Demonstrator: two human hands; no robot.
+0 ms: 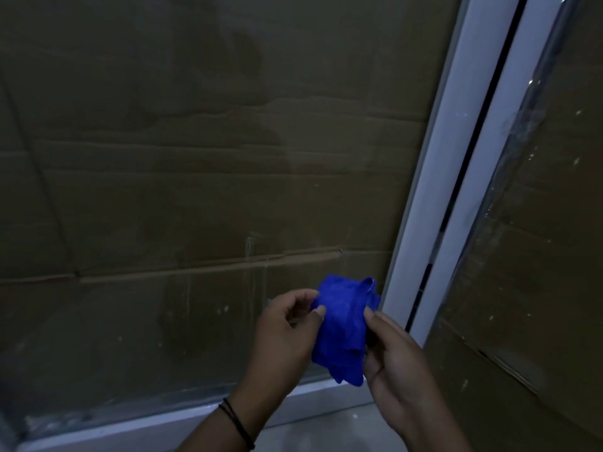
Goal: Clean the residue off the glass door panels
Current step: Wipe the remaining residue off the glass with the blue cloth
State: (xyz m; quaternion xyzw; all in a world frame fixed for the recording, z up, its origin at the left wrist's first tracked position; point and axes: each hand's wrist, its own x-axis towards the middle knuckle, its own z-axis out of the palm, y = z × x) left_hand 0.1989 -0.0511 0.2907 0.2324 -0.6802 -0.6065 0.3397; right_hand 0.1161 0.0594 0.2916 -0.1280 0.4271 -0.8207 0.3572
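Note:
A crumpled bright blue cloth (344, 327) hangs between both hands in front of the lower part of the left glass door panel (195, 190). My left hand (287, 334) pinches the cloth's left edge between thumb and fingers. My right hand (396, 363) grips its right side with curled fingers. The left panel shows faint streaks and white specks low down. The right glass panel (538, 223) carries more specks and smeared residue along its left edge. Brown cardboard lies behind both panels.
A white door frame (434, 190) with a dark vertical gap runs slanted between the two panels. The white bottom rail (130, 429) lies along the floor, with pale floor (326, 429) just in front of it. The scene is dim.

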